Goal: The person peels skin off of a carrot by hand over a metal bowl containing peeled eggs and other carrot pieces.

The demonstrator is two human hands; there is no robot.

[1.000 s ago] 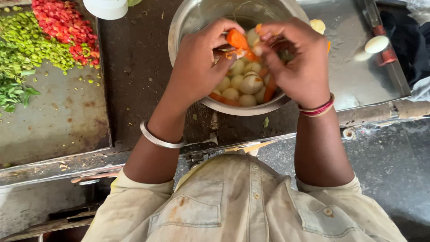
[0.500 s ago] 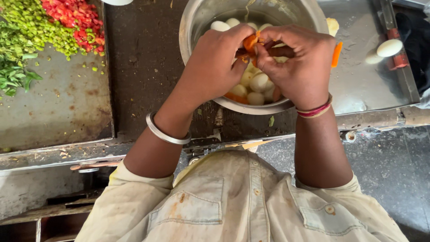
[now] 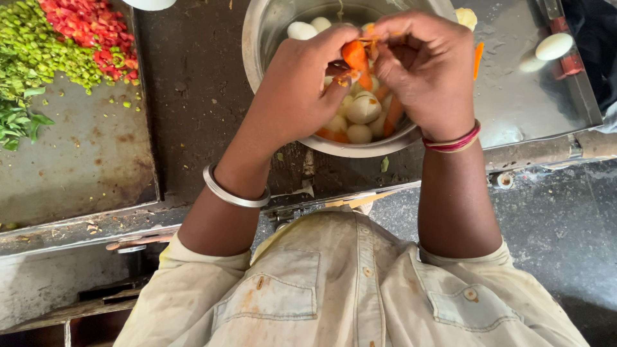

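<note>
1. The left hand is positioned over the steel bowl, fingers curled, thumb and fingertips pinching a piece of carrot.
2. The right hand is positioned just beside the left hand, fingers bent inward and closed on the same piece of carrot from the opposite side. A thin orange strip runs between the two hands at the fingertips.
3. The piece of carrot is located above the centre of the steel bowl, held clear of the contents below.
4. The steel bowl contains peeled boiled eggs mixed with further orange carrot pieces. It rests on a dark, stained counter.
5. The left wrist carries a metal bangle. The right wrist carries red thread bands.
6. A metal tray sits to the left of the bowl. It holds chopped green chillies, chopped red vegetable and green leaves in its upper area.
7. A second steel surface sits to the right of the bowl. One whole peeled egg lies on it, well apart from the hands.
8. A loose carrot stick lies at the right rim of the bowl.
9. The person wears a soiled, pale button shirt.
</note>
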